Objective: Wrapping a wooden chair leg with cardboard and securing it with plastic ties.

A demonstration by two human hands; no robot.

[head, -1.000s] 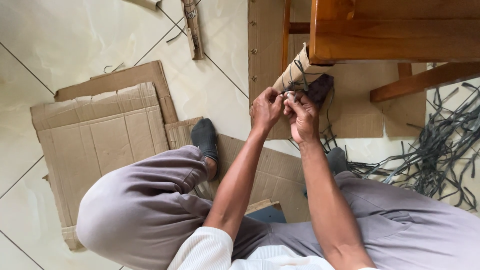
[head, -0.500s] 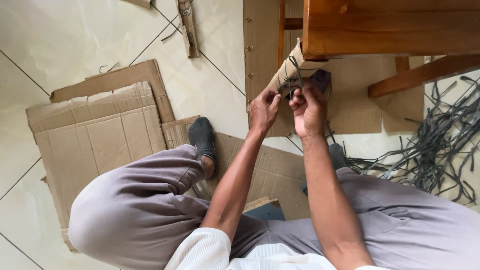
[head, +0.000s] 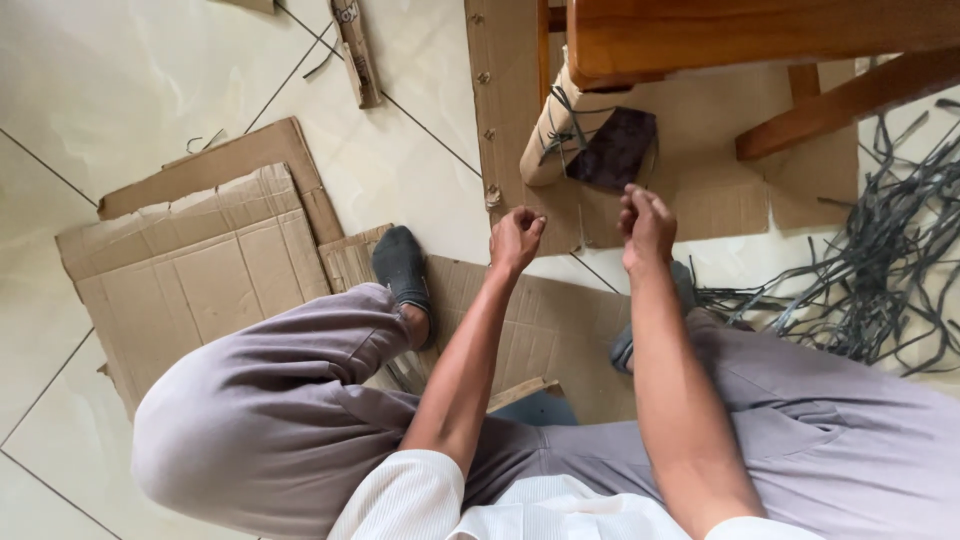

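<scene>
**Seated person pulling a dark strap tight around a wrapped furniture leg**

Seen from above, a person sits on a tiled floor (head: 120, 90); flattened cardboard (head: 190, 270) lies at the far left, spread as a work mat, with bare tile beyond it giving free room on that side; a socked foot (head: 402, 268) rests on another sheet. The left hand (head: 516, 238) is closed in a fist, drawn out to its side, seemingly pinching a thin strap end, though the strand is too fine to trace; the right hand (head: 645, 222) is likewise curled shut and held apart from it, as if tensioning. Just above and between them stands the paper-wrapped leg (head: 548, 140), bound with a dark strap (head: 560, 128) and bearing a dark pad (head: 615, 148). Overhead, the wooden frame (head: 740, 35) limits upward room; at the far right a tangle of loose straps (head: 880, 270) crowds the floor.
</scene>
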